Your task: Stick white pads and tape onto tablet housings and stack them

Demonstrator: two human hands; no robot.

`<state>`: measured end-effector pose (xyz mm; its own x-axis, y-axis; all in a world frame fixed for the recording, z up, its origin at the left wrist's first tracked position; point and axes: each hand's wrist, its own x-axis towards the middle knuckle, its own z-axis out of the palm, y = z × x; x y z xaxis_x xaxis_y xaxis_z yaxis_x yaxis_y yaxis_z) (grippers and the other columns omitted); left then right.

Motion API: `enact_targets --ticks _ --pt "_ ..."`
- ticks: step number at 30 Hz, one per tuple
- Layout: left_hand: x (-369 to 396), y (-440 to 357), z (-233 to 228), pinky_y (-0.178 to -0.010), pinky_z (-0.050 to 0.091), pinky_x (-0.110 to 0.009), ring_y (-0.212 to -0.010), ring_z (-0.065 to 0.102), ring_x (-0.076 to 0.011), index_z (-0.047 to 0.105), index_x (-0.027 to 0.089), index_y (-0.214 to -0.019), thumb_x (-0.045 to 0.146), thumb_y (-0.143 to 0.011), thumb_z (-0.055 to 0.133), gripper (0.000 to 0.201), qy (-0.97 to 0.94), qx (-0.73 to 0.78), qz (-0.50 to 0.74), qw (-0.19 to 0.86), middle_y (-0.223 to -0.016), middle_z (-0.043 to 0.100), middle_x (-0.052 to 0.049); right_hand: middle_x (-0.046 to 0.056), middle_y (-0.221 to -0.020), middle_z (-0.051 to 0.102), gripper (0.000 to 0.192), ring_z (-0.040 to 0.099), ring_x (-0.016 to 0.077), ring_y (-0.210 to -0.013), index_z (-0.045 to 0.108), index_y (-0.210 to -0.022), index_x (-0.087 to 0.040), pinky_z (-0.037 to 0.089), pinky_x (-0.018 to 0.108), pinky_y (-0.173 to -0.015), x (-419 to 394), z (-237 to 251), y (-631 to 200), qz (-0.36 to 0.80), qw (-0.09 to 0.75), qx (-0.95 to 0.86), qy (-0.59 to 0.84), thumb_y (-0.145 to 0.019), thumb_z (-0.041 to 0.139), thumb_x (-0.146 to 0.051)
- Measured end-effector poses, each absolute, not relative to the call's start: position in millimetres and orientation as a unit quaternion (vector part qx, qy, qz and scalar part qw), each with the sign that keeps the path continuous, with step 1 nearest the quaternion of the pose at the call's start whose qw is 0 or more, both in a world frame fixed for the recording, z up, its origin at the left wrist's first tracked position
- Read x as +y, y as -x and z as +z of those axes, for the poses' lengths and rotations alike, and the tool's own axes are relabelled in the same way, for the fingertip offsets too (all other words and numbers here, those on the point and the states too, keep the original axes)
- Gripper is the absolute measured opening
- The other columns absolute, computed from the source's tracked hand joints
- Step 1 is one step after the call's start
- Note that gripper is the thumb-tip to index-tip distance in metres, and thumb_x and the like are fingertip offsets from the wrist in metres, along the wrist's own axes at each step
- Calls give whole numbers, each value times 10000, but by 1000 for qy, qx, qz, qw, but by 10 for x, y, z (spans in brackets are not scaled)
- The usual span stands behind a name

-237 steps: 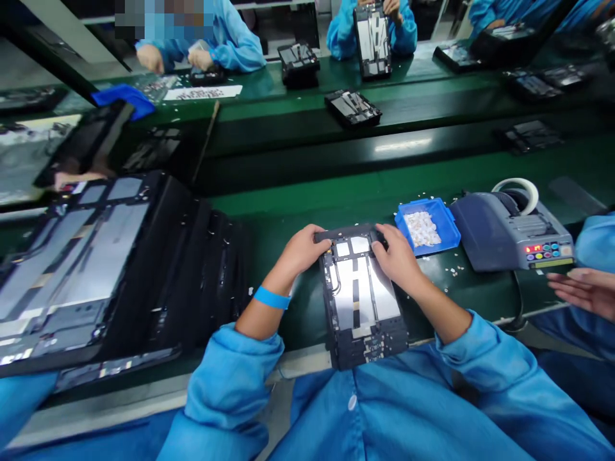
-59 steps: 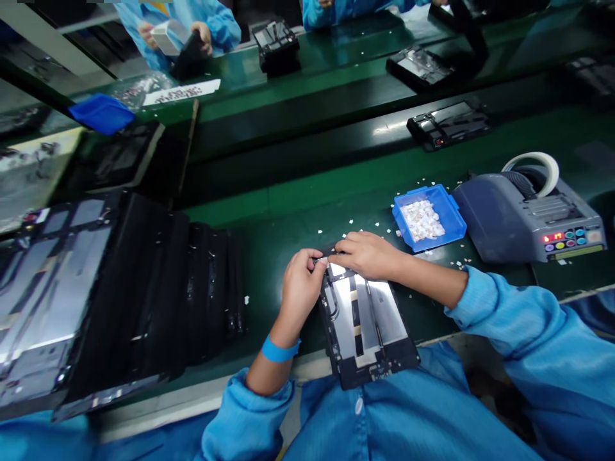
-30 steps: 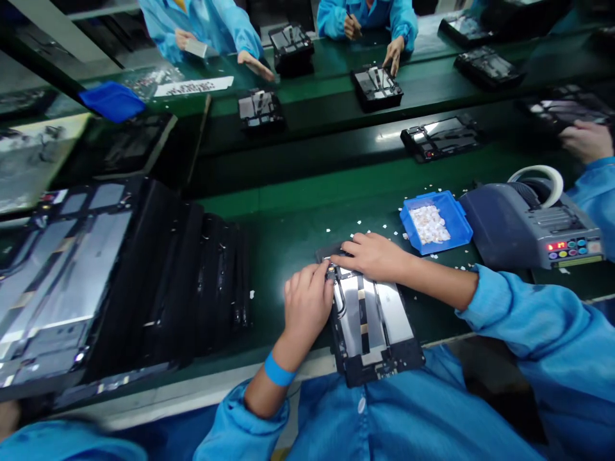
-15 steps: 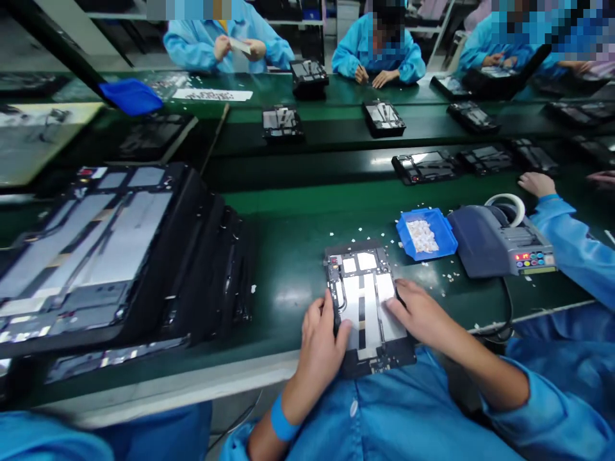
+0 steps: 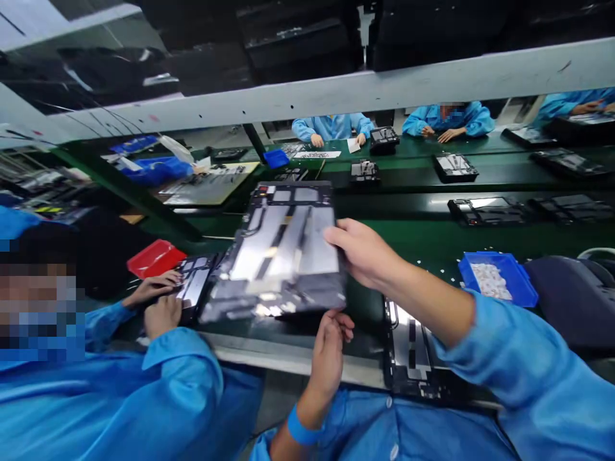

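Observation:
My right hand (image 5: 362, 253) grips the right edge of an opened tablet (image 5: 288, 243), its thumb on the silvery battery area and its fingers out of sight along the side. This tablet is at the stack to my left and blurred by motion; whether it is lifted clear I cannot tell. Just below its near right corner is my left hand (image 5: 332, 339), empty, with loosely bent fingers apart. Another opened tablet (image 5: 413, 346) lies at the bench's front edge, partly covered by my right sleeve.
At my left, a co-worker's hands (image 5: 166, 301) touch another tablet (image 5: 195, 282) near a red tray (image 5: 156, 258). To the right stand a blue bin (image 5: 516, 282) of white bits and a dark tape dispenser (image 5: 567, 301). A pale shelf beam (image 5: 307, 96) crosses overhead.
The view has swung left. Both hands have let go of the tablet at the bench edge. My right hand has reached left and taken hold of a tablet at the stack.

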<state>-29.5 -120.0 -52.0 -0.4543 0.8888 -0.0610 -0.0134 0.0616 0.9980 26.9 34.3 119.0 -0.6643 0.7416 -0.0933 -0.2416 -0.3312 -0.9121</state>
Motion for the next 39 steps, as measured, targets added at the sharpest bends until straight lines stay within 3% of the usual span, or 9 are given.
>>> enact_targets --ticks 5,9,12,17,21,27,30,35,39 --pt "-1271 430 -552 -725 519 -272 -738 588 -159 651 166 -1270 568 -963 583 511 -360 595 617 369 -894 667 -65 -42 -644 575 202 564 112 -511 558 -848 -197 512 224 -511 650 1184 399 672 256 -615 324 -860 738 -289" --pt "-1148 509 -549 -783 529 -318 -825 631 -192 696 195 -1219 432 -983 563 360 -500 641 485 322 -946 676 -69 -38 -743 653 285 578 107 -500 620 -1089 -200 457 216 -492 827 922 -403 498 262 -741 368 -870 707 -361" --pt "-764 418 -473 -879 516 -374 -956 641 -237 734 241 -1199 310 -1016 490 313 -653 606 388 235 -1011 688 -90 -9 -802 687 207 607 118 -623 683 -1013 -181 447 225 -577 825 601 -1202 440 294 -745 407 -909 609 -343" --pt "133 144 -400 -848 503 -370 -919 605 -244 732 315 -1255 113 -956 474 444 -784 566 231 104 -1080 652 -91 4 -777 692 223 596 150 -682 712 -983 -169 421 263 -634 644 -88 -2035 427 289 -693 504 -898 579 -327" --pt "408 133 -472 -812 496 -350 -895 582 -241 771 300 -1060 103 -934 539 329 -842 513 147 79 -1022 636 -80 -12 -760 691 211 591 142 -663 720 -1009 -181 405 249 -615 493 -385 -2204 452 276 -672 517 -902 586 -304" --pt "215 301 -676 -832 535 -342 -927 636 -216 756 255 -983 159 -998 489 285 -827 500 251 51 -990 689 -72 -10 -754 714 278 634 131 -657 733 -1149 -172 444 237 -623 638 -519 -1870 527 241 -653 487 -921 574 -177" --pt "121 277 -768 -872 560 -343 -963 676 -203 755 250 -930 191 -992 529 241 -789 512 333 68 -1018 720 -65 -34 -643 665 214 578 111 -546 750 -1077 -169 418 220 -552 746 -573 -1665 594 206 -632 453 -935 590 -180" --pt "18 134 -783 -879 583 -371 -974 708 -212 709 212 -975 268 -934 630 105 -640 597 435 212 -1028 737 -79 -54 -568 613 104 517 98 -462 714 -913 -177 352 204 -479 750 -634 -1591 609 206 -598 479 -925 615 -206" --pt "-9 6 -747 -811 596 -338 -881 732 -195 636 185 -1018 299 -846 712 219 -463 632 503 365 -936 742 -70 -28 -667 672 106 581 113 -603 706 -836 -182 375 211 -576 670 -657 -1607 533 255 -655 470 -899 622 -172"
